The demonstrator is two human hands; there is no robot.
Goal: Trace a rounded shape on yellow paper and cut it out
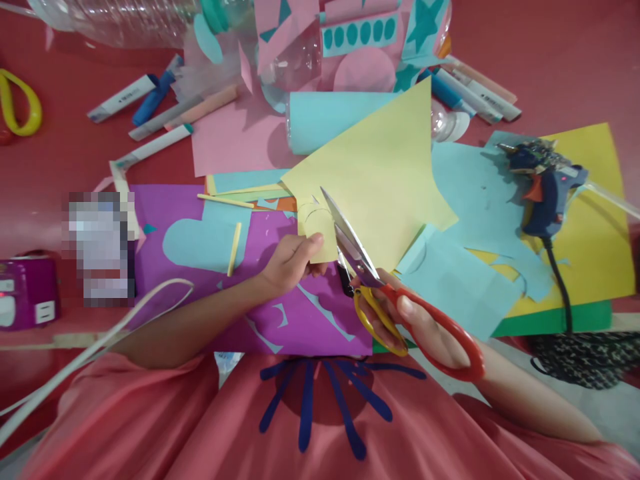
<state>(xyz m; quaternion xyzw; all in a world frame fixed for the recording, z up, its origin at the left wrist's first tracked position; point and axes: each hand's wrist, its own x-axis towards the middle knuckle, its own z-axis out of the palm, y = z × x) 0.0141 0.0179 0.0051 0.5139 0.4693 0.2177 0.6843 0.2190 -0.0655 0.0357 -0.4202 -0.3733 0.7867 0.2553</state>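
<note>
Yellow paper [380,167] sits at the centre of the frame, lifted above the red table [560,60], its lower left corner pinched in the left hand [290,263] and its lower edge between the blades of the scissors [370,280].

At the far left edge, a yellow loop [20,103] lies on the table, and lower down stands a small purple device [27,290]. A white cable [115,327] curves across the lower left. Several markers [150,100] are scattered in the upper left. Below them a purple sheet [300,320] carries light blue cut-outs, among them a heart shape [200,243].

The left hand reaches in from the lower left, thumb and fingers closed on the yellow paper's corner, where a faint curved line is drawn. Just right of it, the scissors point up and left, blades slightly parted on the paper's edge. The right hand [415,327] grips them through the red and yellow handles, fingers closed through the loops.

Behind the yellow paper, at top centre, clear plastic bottles [295,60] decorated with pink and teal shapes lie on a pink sheet [230,140]. Right of the scissors spread light blue sheets [465,207] over a darker yellow sheet [605,233] and a green one [555,323]. A blue glue gun [545,190] rests on them at the right, its black cord [563,293] trailing downward.
</note>
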